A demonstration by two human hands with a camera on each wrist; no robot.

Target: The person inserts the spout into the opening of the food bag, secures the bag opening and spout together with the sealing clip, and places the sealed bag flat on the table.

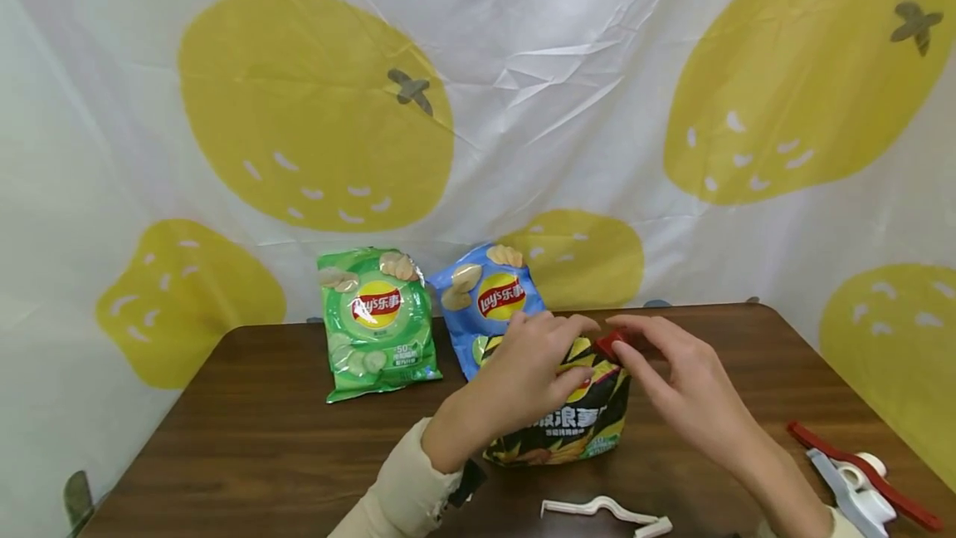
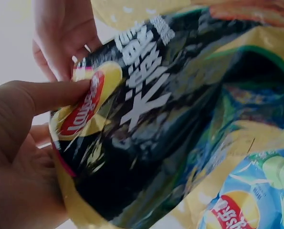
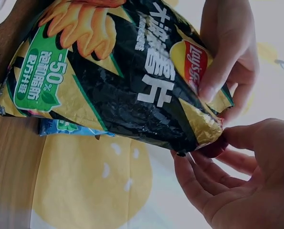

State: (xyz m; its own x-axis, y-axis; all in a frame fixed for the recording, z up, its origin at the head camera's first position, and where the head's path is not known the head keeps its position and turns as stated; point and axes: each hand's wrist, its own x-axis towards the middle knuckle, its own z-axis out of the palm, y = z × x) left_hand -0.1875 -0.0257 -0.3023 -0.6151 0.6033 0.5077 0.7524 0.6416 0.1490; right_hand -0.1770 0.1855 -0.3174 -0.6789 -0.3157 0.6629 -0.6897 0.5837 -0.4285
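Note:
A black and yellow Lay's chip bag (image 1: 556, 430) stands upright in front of me, its top folded over. My left hand (image 1: 526, 364) pinches the bag's top edge, thumb on the front and fingers behind, as the right wrist view also shows. At the bag's top right corner, my right hand (image 1: 683, 380) holds a small red clip (image 1: 611, 344) between thumb and fingers. In the right wrist view the red clip (image 3: 213, 148) touches the bag's corner; most of it is hidden by the fingers.
Behind, a green chip bag (image 1: 381, 322) and a blue chip bag (image 1: 489, 297) lean on the patterned curtain (image 1: 523, 148). A white clip (image 1: 605, 507) lies near the table's front edge. To the right lie a red clip (image 1: 862, 471), a grey clip (image 1: 844, 492) and white ring-shaped pieces (image 1: 870, 463).

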